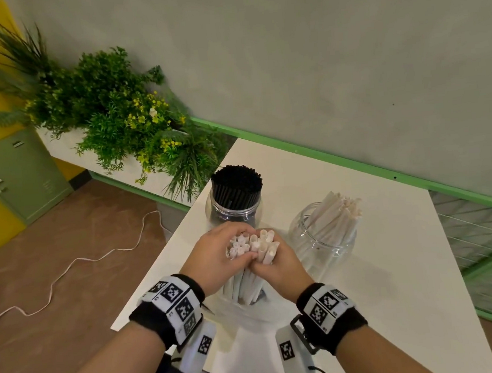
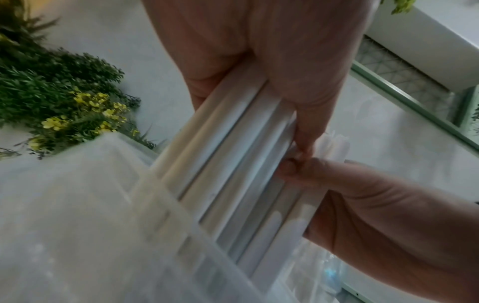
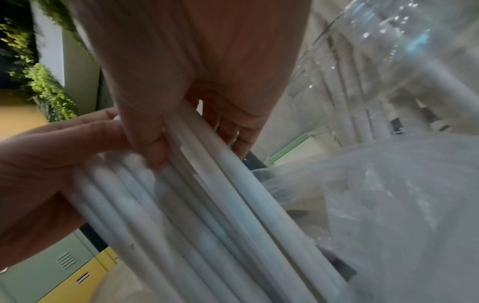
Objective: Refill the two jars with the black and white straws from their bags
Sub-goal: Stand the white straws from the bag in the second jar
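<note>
A bundle of white straws [image 1: 251, 246] stands upright at the table's middle, its lower ends inside a clear plastic bag [image 1: 239, 309]. My left hand [image 1: 216, 255] curls round the bundle from the left and my right hand [image 1: 278, 261] from the right, the fingers meeting. Behind them stands a clear jar packed with black straws [image 1: 235, 197]. A second clear jar [image 1: 325, 236], to the right, holds white straws that lean right. In the left wrist view my left hand [image 2: 259, 61] grips the white straws [image 2: 228, 164]. In the right wrist view my right hand [image 3: 197, 65] clasps the same straws [image 3: 197, 205].
The white table [image 1: 394, 292] has a near-left corner beside my left forearm. A planter of green foliage [image 1: 109, 114] borders its far left. A green rail [image 1: 355, 166] runs along the wall behind. A white cable [image 1: 68, 268] lies on the brown floor.
</note>
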`<state>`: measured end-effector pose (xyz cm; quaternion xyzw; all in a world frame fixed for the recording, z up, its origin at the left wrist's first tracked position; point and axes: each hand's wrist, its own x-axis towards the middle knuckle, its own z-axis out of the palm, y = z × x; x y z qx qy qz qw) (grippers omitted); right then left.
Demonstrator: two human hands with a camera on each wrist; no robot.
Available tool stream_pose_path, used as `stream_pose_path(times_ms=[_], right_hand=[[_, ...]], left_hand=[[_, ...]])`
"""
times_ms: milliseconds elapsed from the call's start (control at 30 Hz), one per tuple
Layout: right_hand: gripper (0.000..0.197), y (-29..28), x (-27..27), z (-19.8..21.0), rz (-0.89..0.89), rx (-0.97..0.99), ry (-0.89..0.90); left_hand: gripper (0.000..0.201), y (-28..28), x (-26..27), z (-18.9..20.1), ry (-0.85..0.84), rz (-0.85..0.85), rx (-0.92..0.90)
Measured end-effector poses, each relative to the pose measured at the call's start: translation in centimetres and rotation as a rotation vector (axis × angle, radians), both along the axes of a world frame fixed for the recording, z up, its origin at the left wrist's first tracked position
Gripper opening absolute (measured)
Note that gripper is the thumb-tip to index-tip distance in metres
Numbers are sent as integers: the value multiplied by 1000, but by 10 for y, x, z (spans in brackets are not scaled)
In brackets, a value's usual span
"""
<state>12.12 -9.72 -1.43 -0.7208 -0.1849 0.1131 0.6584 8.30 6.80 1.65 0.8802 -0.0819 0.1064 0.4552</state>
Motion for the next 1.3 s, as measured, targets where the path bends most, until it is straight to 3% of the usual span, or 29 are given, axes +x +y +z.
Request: stream_pose_path(times_ms=[233,367,633,767,1067,1300], right_hand=[[27,-5,-10,0,-145,103,14],[22,-1,-16,8,-213,118,-41],[37,4,-17,18,-247,105,-75],[44,-10,-9,44,-355,170,-166],[38,-77,24,159,-562,379,-414],[41,-99,49,155,-681,291,-424]], left_hand=[[19,-1,2,-2,-49,-27,36],[24,1,5,-5,-79,-10,76],[27,5,4,-7,-75,9,111],[29,9,6,-7,-64,25,122],[31,14,6,-7,-36,42,121],[34,6,6,-5,-28,44,142]])
